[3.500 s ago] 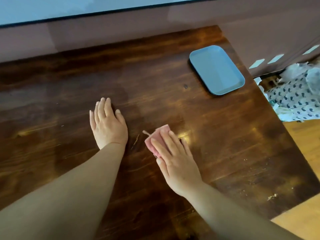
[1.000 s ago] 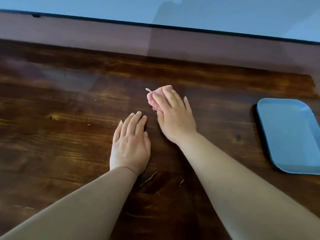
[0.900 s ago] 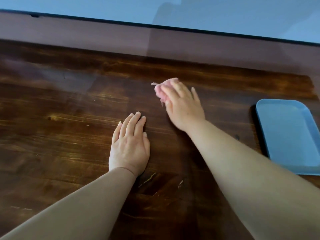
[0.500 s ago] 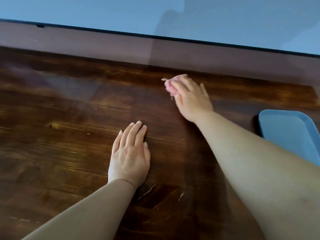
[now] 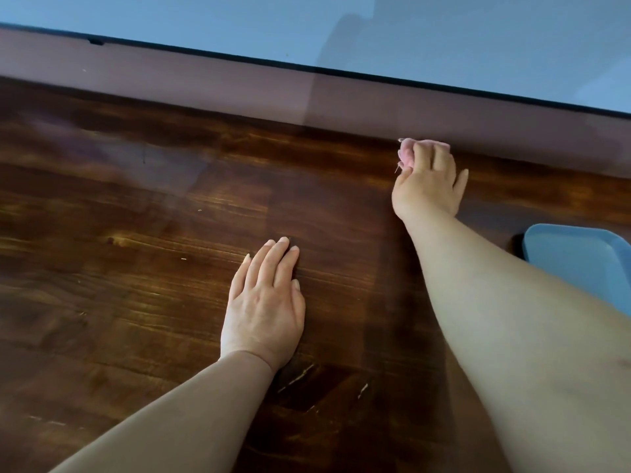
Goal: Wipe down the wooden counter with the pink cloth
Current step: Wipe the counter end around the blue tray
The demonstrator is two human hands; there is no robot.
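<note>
A dark-stained wooden counter (image 5: pixel 143 274) fills the view, running back to a mauve upstand (image 5: pixel 239 90) below a pale blue wall (image 5: pixel 239 22). Its boards show worn grain and pale scratches (image 5: pixel 297 377) near the front. At the right edge lies a blue rectangular tray (image 5: pixel 580 264), only partly in view.

The left hand (image 5: pixel 264 302) lies flat on the wood near the middle, fingers straight and together, holding nothing, apparently bracing. The right hand (image 5: pixel 428 180) reaches to the far edge, fingers curled over the pink cloth (image 5: pixel 408 153), which is bunched small and pushed against the foot of the upstand.

The cloth looks light, soft and limp, with a loose thread trailing at its left side. Wadded up, it covers little wood per pass. It would likely handle best spread flatter beneath the palm, pressed from above so it does not slip out, with fingertips driving it into the corner seam.
</note>
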